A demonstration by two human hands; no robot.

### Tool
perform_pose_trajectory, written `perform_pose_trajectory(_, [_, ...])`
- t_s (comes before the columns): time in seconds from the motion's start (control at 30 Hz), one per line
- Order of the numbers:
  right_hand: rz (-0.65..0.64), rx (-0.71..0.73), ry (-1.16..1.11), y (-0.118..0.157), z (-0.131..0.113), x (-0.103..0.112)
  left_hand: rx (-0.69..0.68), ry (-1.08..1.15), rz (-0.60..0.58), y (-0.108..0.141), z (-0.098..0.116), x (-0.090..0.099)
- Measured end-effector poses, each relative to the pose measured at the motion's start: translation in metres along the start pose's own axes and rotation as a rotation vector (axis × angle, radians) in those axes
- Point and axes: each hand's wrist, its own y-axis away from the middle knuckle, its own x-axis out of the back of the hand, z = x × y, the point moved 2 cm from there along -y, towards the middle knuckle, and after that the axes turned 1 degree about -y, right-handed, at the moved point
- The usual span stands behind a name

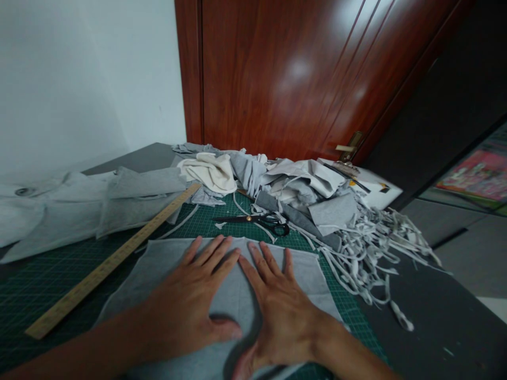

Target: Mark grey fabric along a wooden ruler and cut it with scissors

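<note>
A light grey piece of cloth (233, 274) lies flat on a green cutting mat (356, 311). My left hand (190, 301) rests on it with the fingers spread, and my right hand (281, 306) lies flat beside it, fingers also apart. The two index fingertips are close together near the cloth's far edge. Black scissors (253, 219) lie just beyond that edge. A wooden ruler (114, 261) slants across the mat to the left of the cloth.
Grey fabric (138, 198) stretches along the left. Beyond the scissors are a cream cloth (212, 171) and heaped grey scraps (304, 182). Tangled fabric strips (368, 253) hang over the right side. A white box (376, 190), a wooden door (277, 74) and a white wall (87, 79) stand behind.
</note>
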Motion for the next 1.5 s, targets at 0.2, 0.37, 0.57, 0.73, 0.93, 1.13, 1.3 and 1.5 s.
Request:
perform_pose_trajectory(0.2, [-0.17,-0.005,-0.012,-0.005,0.001,0.012,-0.065,0.053,-0.034,0.007,-0.007,0.002])
perform_pose_trajectory(0.37, [-0.198,-0.006,0.019,-0.009,0.005,0.01,-0.009,0.087,-0.104,0.011,-0.004,0.006])
perform_pose_trajectory(0.57, [-0.175,0.012,0.087,-0.011,0.008,0.004,0.016,0.107,-0.063,0.025,0.01,0.009])
perform_pose_trajectory(0.73, [-0.157,-0.025,0.096,-0.009,0.005,0.003,-0.152,0.042,0.127,0.029,0.022,-0.01])
perform_pose_trajectory(0.93, [-0.175,-0.025,0.093,-0.012,0.005,0.001,-0.161,-0.143,0.196,0.025,0.014,-0.043])
perform_pose_trajectory(1.13, [-0.199,0.018,0.087,-0.01,0.012,0.0,-0.158,-0.187,0.196,0.024,0.012,-0.038])
perform_pose_trajectory(1.3, [-0.093,0.069,0.059,0.005,0.011,0.001,-0.104,-0.121,0.087,0.021,0.014,-0.039])
perform_pose_trajectory(1.5, [-0.075,-0.002,0.069,0.016,0.006,-0.002,-0.068,-0.046,-0.002,0.019,0.013,-0.036])
